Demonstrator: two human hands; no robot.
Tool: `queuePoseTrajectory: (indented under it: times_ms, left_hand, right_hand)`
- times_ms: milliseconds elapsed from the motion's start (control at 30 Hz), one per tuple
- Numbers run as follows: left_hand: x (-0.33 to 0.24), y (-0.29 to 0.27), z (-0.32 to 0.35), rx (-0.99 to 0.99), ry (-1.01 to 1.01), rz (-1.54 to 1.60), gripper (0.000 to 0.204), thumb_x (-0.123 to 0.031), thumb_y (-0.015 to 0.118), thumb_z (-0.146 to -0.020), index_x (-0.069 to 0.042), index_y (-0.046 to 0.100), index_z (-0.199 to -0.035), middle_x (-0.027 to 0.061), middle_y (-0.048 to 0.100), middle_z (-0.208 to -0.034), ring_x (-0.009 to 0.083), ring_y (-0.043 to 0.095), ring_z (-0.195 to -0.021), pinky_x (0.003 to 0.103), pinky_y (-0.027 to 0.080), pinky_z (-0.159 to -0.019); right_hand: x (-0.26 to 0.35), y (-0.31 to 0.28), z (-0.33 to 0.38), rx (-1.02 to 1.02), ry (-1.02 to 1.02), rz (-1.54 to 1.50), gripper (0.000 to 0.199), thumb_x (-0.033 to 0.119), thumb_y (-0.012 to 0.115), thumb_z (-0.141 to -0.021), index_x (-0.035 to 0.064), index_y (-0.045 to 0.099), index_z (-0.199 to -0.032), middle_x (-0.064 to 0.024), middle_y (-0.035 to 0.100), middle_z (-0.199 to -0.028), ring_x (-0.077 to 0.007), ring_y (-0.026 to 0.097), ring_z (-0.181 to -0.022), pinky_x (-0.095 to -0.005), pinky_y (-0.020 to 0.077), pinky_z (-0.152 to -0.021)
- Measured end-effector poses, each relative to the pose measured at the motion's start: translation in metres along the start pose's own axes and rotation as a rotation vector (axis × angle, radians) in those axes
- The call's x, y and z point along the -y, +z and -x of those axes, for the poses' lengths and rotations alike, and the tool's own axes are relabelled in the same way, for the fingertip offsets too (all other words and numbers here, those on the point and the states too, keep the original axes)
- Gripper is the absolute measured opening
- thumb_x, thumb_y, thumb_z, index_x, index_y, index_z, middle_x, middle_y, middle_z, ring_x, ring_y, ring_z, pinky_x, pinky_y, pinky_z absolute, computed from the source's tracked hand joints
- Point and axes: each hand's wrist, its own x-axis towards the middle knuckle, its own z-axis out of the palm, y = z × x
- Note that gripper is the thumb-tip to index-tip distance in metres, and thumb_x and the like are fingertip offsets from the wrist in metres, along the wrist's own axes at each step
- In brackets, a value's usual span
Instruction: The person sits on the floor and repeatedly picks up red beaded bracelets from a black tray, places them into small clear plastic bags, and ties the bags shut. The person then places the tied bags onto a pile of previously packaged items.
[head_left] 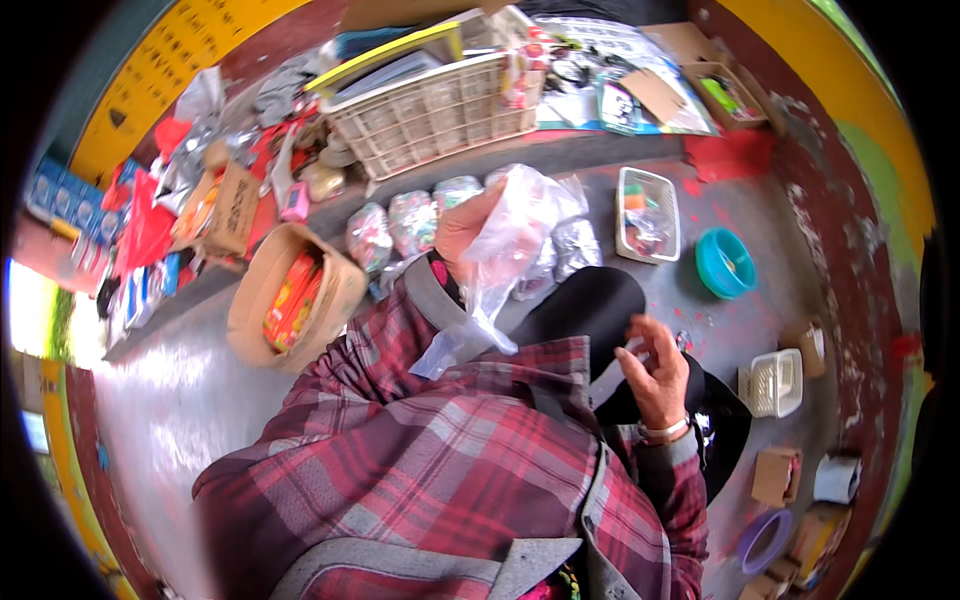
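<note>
The crate (440,120) is the biggest container, packed with flat sheets and a yellow-edged panel (395,55). Next comes the carton (345,290), open at the top, with red-orange packets (290,300) inside.

The clear bag (515,225) is at the left hand (466,228), in front of the body, its tail hanging toward the jacket (430,430). It looks limp and thin, so it probably handles best with a light hold, flat finger pads rather than nails, and its loose end kept clear of the cuff. Which end is its mouth I cannot tell.

The white basket (648,257) holds green and orange pieces and crumpled clear plastic; the teal bowl (714,275) holds something too small to make out. Just beyond the left hand stand filled bags (412,222) of many-coloured bits.

The left fingers are hidden by the film, so whether they pinch it I cannot tell. The right hand (655,375) has its fingers apart and loosely curled, with nothing visible in them.
</note>
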Motion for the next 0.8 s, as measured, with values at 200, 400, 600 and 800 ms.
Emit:
queuePoseTrajectory:
  times_ms: [200, 400, 600, 800]
  left_hand:
    - [0.085, 0.019, -0.029, -0.254, -0.221, 0.07, 0.032, -0.014, 0.051, -0.087, 0.006, 0.046, -0.112, 0.0156, 0.055, -0.097, 0.0216, 0.058, -0.085, 0.031, 0.051, -0.074]
    - [0.112, 0.003, -0.035, -0.241, -0.472, -0.084, 0.02, -0.006, 0.046, -0.088, 0.004, 0.053, -0.103, 0.0103, 0.06, -0.094, 0.0151, 0.06, -0.082, 0.027, 0.051, -0.075]
    - [0.102, -0.033, -0.029, -0.215, -0.575, -0.066, 0.032, -0.014, 0.038, -0.092, 0.006, 0.045, -0.116, 0.02, 0.052, -0.115, 0.0282, 0.051, -0.109, 0.037, 0.041, -0.095]
    - [0.113, -0.04, -0.005, -0.2, -0.411, 0.089, 0.081, -0.064, 0.032, -0.083, 0.002, 0.033, -0.13, 0.0283, 0.038, -0.128, 0.037, 0.037, -0.122, 0.047, 0.028, -0.103]
  right_hand:
    - [0.049, -0.01, -0.01, -0.219, -0.388, 0.177, 0.085, 0.007, 0.075, -0.059, 0.0057, 0.033, -0.132, -0.0145, 0.038, -0.133, -0.0231, 0.043, -0.116, -0.0301, 0.0456, -0.074]
    - [0.038, -0.035, -0.008, 0.035, 0.009, -0.301, 0.052, 0.005, 0.065, -0.072, 0.0013, 0.047, -0.121, -0.0041, 0.058, -0.09, -0.0064, 0.053, -0.072, -0.0191, 0.043, -0.058]
    - [0.02, -0.049, 0.006, -0.168, 0.225, -0.458, 0.011, 0.01, 0.052, -0.085, 0.0016, 0.058, -0.087, 0.0044, 0.052, -0.061, -0.0023, 0.046, -0.052, -0.0159, 0.0329, -0.045]
    - [-0.004, -0.05, 0.007, -0.514, 0.302, -0.888, 0.02, 0.017, 0.042, -0.091, 0.0029, 0.055, -0.096, -0.0037, 0.059, -0.084, -0.0105, 0.057, -0.067, -0.0218, 0.0443, -0.053]
